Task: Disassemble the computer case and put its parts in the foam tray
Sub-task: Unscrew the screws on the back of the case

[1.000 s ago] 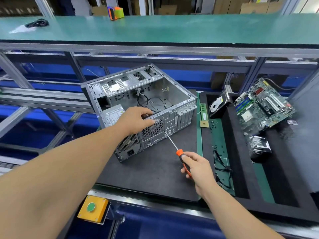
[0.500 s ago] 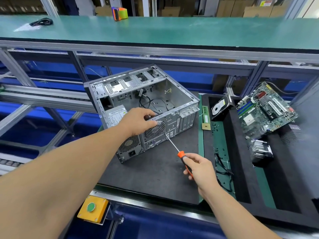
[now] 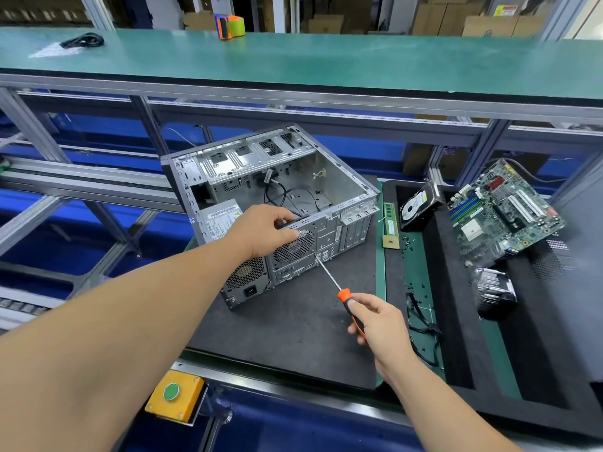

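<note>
Head view: right hand (image 3: 380,324) fingers clamped on the screwdriver (image 3: 350,306) handle, lower mid frame. Its long shaft points up-left, tip at the back of the computer case (image 3: 277,203) by the fan grille. Left hand (image 3: 264,228) fingers curl over the case's back rim w/ nothing between. Foam tray (image 3: 456,321) sits right, on the bench.

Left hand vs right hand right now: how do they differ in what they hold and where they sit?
The left hand grips the top rear edge of the computer case, above its round fan grille; the right hand grips the screwdriver by its orange-and-black handle. The left hand rests on the case; the right hand is off it, over the dark mat, with only the screwdriver's tip at the rear panel. Both are bare and closed on something.
</note>
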